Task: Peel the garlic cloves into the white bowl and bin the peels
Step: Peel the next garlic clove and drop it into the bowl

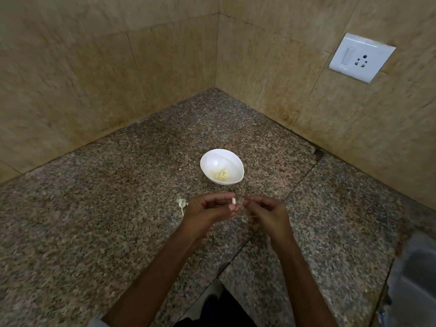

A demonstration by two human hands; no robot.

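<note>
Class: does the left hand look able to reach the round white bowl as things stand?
Probably yes: the left hand, pinching a pale garlic clove, is just short of the round white bowl, with no obstacle between them.

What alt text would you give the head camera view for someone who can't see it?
A person's left hand pinches a small white garlic clove above a speckled granite counter, right hand close beside it. Just beyond stands a white bowl holding a few peeled cloves; a peel scrap lies left of the hands.
</note>
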